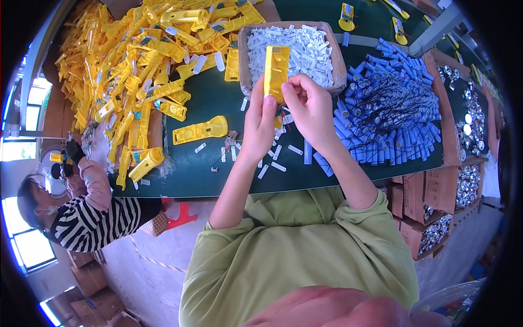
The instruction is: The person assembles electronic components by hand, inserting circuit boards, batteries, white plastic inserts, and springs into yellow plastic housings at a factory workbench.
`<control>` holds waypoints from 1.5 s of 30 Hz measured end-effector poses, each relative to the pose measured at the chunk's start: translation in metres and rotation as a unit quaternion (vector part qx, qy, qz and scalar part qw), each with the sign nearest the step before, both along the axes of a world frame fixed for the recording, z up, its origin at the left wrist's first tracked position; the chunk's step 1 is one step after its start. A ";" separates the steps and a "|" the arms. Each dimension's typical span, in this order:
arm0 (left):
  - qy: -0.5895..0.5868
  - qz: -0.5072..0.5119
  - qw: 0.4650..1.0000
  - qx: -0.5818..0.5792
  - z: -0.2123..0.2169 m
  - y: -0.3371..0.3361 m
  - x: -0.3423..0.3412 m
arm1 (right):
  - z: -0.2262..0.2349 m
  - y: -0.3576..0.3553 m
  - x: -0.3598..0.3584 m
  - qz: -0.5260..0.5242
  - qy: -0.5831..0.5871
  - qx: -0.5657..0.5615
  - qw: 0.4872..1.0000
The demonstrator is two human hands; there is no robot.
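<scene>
A yellow plastic housing (277, 61), open side showing ribs and slots, is held up over the green table. My left hand (260, 124) is closed round its lower left side, with the thumb along the edge. Thumb and forefinger of my right hand (312, 107) pinch together at its lower right edge; any small part between them is hidden. Thin reddish wires show below the housing, between my hands. Another yellow housing (200, 131) lies on the table to the left. Small white plastic pieces (278, 166) are scattered beneath my wrists.
Yellow housings (139, 60) heap up at the left. A cardboard box (338, 71) of white pieces stands ahead; blue cylinders with dark wires (387, 109) pile at the right. Boxes of shiny metal parts (436, 234) stand far right. A person in striped clothing (95, 218) works at left.
</scene>
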State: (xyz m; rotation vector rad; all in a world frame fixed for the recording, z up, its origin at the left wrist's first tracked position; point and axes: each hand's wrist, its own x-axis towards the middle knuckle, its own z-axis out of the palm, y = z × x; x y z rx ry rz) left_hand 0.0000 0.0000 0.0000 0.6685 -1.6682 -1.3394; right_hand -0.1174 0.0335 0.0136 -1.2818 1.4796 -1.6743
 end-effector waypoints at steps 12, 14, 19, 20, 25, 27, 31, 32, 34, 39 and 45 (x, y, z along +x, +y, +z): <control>0.053 0.070 0.994 0.071 -0.009 -0.015 -0.006 | -0.015 -0.008 0.015 -0.077 0.275 -0.061 0.956; 0.075 0.079 0.989 0.100 -0.012 -0.018 -0.010 | -0.023 -0.009 0.020 -0.104 0.315 -0.076 0.940; 0.113 0.087 0.980 0.137 -0.015 -0.024 -0.014 | -0.026 -0.014 0.027 -0.145 0.386 -0.117 0.904; 0.112 0.085 0.980 0.138 -0.014 -0.024 -0.015 | -0.026 -0.014 0.026 -0.147 0.385 -0.115 0.904; 0.105 0.036 0.977 0.181 -0.007 -0.026 -0.021 | -0.023 -0.014 0.016 -0.137 0.367 -0.125 0.911; 0.111 0.024 0.978 0.176 -0.012 -0.031 -0.021 | -0.027 -0.014 0.014 -0.143 0.363 -0.124 0.912; 0.072 0.013 0.981 0.179 -0.019 -0.038 -0.013 | -0.020 -0.005 0.002 -0.076 0.328 -0.096 0.937; 0.060 0.007 0.982 0.177 -0.015 -0.036 -0.013 | -0.012 0.001 -0.013 -0.020 0.295 -0.025 0.955; 0.050 -0.028 0.975 0.214 -0.002 -0.030 -0.003 | 0.020 0.012 -0.054 0.033 0.274 0.094 0.957; 0.028 -0.060 0.979 0.191 -0.006 -0.029 -0.001 | -0.006 -0.022 -0.224 0.030 0.549 0.266 0.792; 0.033 -0.043 0.981 0.188 -0.003 -0.029 0.004 | -0.037 -0.043 -0.225 0.119 0.586 0.244 0.763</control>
